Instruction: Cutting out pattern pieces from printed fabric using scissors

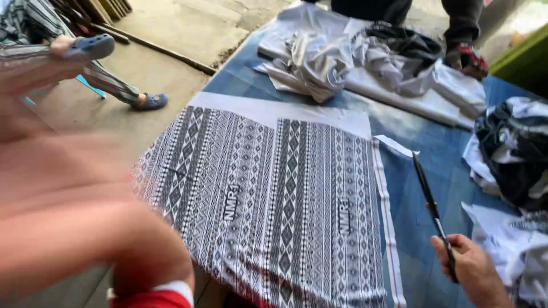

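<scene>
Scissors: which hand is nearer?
Right. The right hand grips the scissors by the handle at lower right. The left hand isn't visible; only a blurred left arm, across the patterned fabric.

One pair of scissors point(432, 210), clasped in the fingers point(451, 245) of the right hand point(472, 269). One patterned black-and-white fabric panel point(274, 199) left of those fingers, on one blue tabletop point(422, 171). Three heaps of crumpled cloth: one grey-white heap point(325, 60) far beyond the fingers, one dark heap point(514, 151) just right of them, one pale heap point(516, 248) beside them. Two blue clogs point(91, 47) far left.
</scene>
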